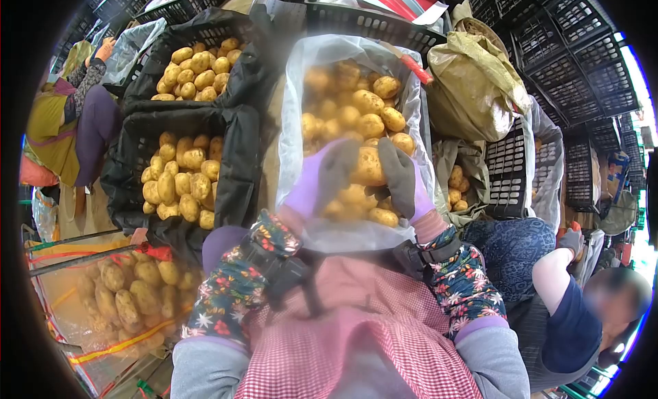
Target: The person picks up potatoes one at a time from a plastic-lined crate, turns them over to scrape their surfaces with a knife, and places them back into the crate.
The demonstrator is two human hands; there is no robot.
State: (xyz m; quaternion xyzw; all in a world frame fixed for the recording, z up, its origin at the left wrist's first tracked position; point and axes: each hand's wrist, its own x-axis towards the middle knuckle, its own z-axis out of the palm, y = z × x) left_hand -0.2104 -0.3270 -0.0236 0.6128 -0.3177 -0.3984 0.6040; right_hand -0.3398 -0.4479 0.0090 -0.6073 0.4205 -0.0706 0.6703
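My left hand [327,177] and my right hand [404,176], both in purple gloves with dark grey palms and fingers, close on a potato [368,167] from its two sides. They hold it over a crate lined with pale clear plastic [291,118], in which several loose potatoes [370,104] lie. Part of the potatoes at the crate's upper left is blurred by a smear in the view. A knife with a red handle [418,70] lies across the crate's upper right rim.
Two black-lined crates [236,145] of potatoes stand to the left. An orange-trimmed clear bag [130,296] of potatoes is at lower left. Olive sacks [476,83] and stacked black crates [562,56] are on the right. One co-worker [569,317] sits at right, another [75,125] at left.
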